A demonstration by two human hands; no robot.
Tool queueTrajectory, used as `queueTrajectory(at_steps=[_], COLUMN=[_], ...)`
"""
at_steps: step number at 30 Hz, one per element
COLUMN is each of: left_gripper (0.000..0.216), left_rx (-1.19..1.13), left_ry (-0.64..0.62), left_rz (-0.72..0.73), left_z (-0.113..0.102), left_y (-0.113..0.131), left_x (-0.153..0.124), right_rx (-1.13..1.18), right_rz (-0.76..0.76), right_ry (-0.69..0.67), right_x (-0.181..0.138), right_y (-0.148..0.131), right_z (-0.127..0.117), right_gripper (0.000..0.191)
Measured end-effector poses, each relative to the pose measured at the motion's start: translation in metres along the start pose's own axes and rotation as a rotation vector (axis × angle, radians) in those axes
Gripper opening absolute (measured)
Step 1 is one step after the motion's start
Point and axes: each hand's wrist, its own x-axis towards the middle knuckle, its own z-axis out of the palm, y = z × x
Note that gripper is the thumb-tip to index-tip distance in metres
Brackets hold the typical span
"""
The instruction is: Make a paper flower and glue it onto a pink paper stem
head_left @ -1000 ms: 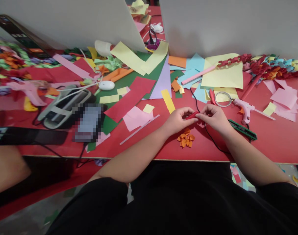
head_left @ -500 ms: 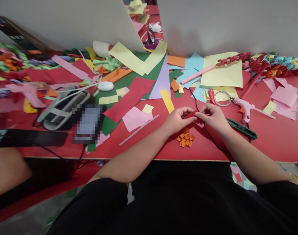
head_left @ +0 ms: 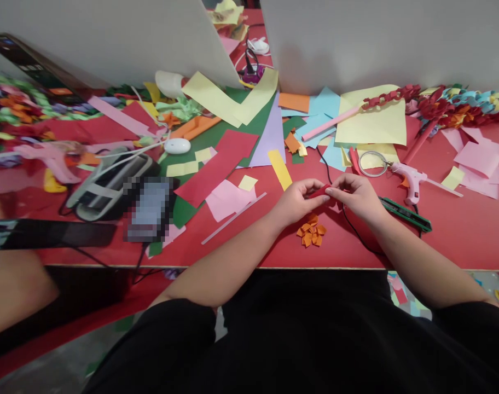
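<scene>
Between my two hands is a small piece of red paper (head_left: 320, 191), narrow and seemingly folded or rolled. My left hand (head_left: 301, 201) pinches it from the left, fingers curled around its lower side. The fingertips of my right hand (head_left: 353, 196) close on its right end. Much of the paper is hidden by my fingers. Just below my left hand lies an orange folded-paper flower (head_left: 311, 232) on the red table (head_left: 249, 249). A yellow paper strip (head_left: 280, 169) rests above my left wrist. Right of my right hand is a green-and-black utility knife (head_left: 405, 213).
A pink glue gun (head_left: 409, 178) with a cord lies at right, near a coiled ring (head_left: 372, 164). Red paper (head_left: 216, 167) and other coloured sheets cover the middle. A phone (head_left: 151, 210), an open case (head_left: 110, 186) and another person's arm (head_left: 19, 284) are at left.
My hands stay almost in place, still pinching the red paper. The view has shifted very slightly; the things on the table have not visibly moved.
</scene>
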Motion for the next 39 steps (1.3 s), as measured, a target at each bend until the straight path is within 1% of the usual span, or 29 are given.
queueTrajectory(at_steps=[5, 11, 18, 23, 28, 32, 39], left_gripper=[0.037, 0.04, 0.041, 0.042, 0.041, 0.039, 0.039], left_rx=[-0.006, -0.009, -0.12, 0.025, 0.185, 0.214, 0.218], left_ry=[-0.017, -0.03, -0.032, -0.02, 0.019, 0.028, 0.011], left_rz=[0.003, 0.003, -0.058, -0.052, -0.041, -0.034, 0.024], left_z=[-0.0009, -0.0009, -0.0016, -0.0028, -0.0035, -0.0048, -0.0063], left_y=[-0.0031, -0.0035, -0.0025, 0.0008, 0.0014, 0.0007, 0.0026], left_x=[0.0003, 0.0009, -0.0006, -0.0013, -0.0024, -0.003, -0.0029], right_rx=[0.064, 0.134, 0.18, 0.189, 0.173, 0.168, 0.104], right_rz=[0.023, 0.068, 0.105, 0.112, 0.102, 0.088, 0.091], right_ry=[-0.027, -0.045, -0.055, -0.059, -0.061, -0.069, -0.053], right_x=[-0.0003, 0.0005, 0.0016, 0.0014, 0.0017, 0.0013, -0.0003], right_y=[0.0009, 0.0019, 0.0028, 0.0033, 0.0046, 0.0049, 0.0028], right_z=[0.0006, 0.0007, -0.0008, 0.0004, 0.0014, 0.0018, 0.0029], right_gripper=[0.054, 0.05, 0.048, 0.05, 0.047, 0.045, 0.045])
